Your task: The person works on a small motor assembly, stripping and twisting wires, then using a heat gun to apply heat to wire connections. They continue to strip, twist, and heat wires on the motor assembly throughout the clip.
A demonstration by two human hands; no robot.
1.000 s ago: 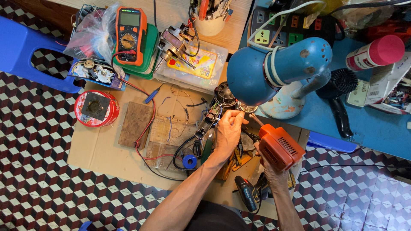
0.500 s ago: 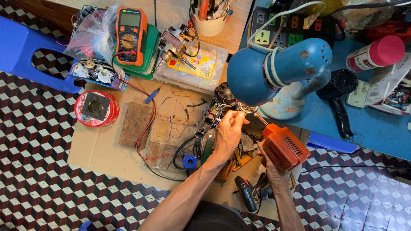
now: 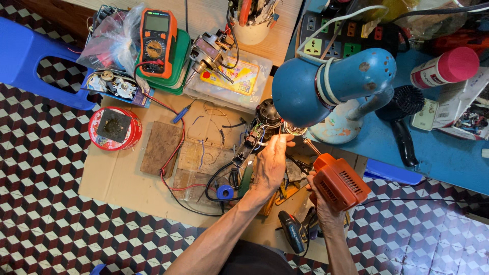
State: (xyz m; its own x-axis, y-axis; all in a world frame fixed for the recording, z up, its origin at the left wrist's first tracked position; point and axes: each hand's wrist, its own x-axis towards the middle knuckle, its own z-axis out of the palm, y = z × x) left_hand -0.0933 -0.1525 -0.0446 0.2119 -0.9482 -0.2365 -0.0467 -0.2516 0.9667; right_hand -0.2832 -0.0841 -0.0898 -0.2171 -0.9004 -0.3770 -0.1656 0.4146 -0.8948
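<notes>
At frame centre, a small wired part (image 3: 254, 140) is pinched by the left hand (image 3: 270, 165); an orange soldering gun (image 3: 338, 181) is gripped by the right hand (image 3: 323, 209). Fingers could be burned.

your left hand (image 3: 270, 165) reaches forward from the bare forearm, back of the hand up, with the fingers (image 3: 279, 141) bunched together in a pinch at the far end. your right hand (image 3: 322, 208) sits nearer your body and lower, wrist bent, fingers curled tight in a grip. the two forearms rise from the bottom edge, side by side and apart.
</notes>
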